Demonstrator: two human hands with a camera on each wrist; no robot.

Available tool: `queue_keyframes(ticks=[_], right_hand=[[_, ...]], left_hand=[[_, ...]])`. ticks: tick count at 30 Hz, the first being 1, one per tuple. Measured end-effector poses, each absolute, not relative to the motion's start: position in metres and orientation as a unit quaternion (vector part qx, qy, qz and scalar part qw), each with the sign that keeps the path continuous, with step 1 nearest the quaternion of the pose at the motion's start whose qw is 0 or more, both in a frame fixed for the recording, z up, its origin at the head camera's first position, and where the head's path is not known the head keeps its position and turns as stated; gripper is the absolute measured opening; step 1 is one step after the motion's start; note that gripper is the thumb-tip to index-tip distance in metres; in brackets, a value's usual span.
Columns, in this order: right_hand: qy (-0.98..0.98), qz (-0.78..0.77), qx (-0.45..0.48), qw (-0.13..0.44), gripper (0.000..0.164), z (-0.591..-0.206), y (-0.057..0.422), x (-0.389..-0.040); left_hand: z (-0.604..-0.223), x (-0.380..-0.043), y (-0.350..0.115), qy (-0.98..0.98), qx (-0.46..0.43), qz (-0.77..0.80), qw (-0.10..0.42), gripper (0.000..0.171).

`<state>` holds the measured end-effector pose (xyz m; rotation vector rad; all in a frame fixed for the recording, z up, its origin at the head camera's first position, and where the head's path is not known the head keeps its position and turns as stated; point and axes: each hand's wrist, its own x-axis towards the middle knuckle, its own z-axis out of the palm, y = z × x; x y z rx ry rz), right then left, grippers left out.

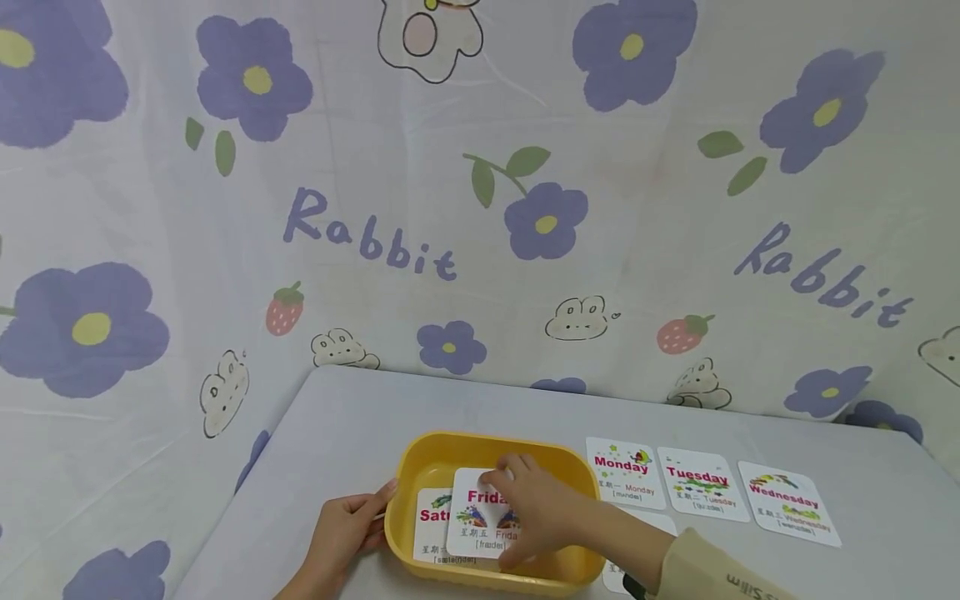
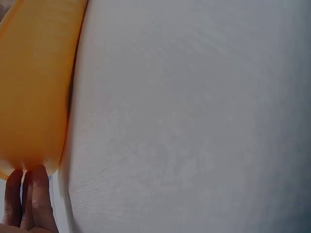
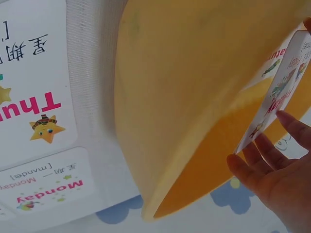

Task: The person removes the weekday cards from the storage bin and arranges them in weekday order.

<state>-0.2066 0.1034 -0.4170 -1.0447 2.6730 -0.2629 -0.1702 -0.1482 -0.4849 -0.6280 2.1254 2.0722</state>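
Observation:
A yellow plastic basket [image 1: 420,443] stands on the table, its left end held by my left hand [image 1: 347,527], thumb at the rim. In the left wrist view, fingertips [image 2: 41,187] touch the basket's outer wall [image 2: 34,92]. My right hand [image 1: 542,508] reaches into the basket and grips the white Friday card [image 1: 467,517] by its edges. The right wrist view has this card [image 3: 279,92] tilted between thumb and fingers. Beneath it lies the Saturday card [image 1: 429,521], partly covered. Whether more cards lie under these is hidden.
Right of the basket, the Monday card [image 1: 624,473], Tuesday card [image 1: 703,485] and Wednesday card [image 1: 789,503] lie in a row. Below Monday, the Thursday card [image 3: 34,82] is partly hidden by my right forearm in the head view. A flower-print cloth [image 1: 495,308] hangs behind the table.

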Motion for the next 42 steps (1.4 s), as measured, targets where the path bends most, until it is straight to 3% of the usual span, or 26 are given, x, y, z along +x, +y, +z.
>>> queue_keyframes(ticks=[28, 42], right_hand=[[0.923, -0.119, -0.342, 0.129, 0.079, -0.407, 0.124, -0.205], [0.933, -0.148, -0.307, 0.116, 0.080, -0.395, 0.156, -0.200]], left_hand=[[-0.485, -0.170, -0.147, 0.697, -0.211, 0.683, 0.061, 0.074], [-0.487, -0.171, -0.148, 0.695, -0.205, 0.687, 0.063, 0.074]])
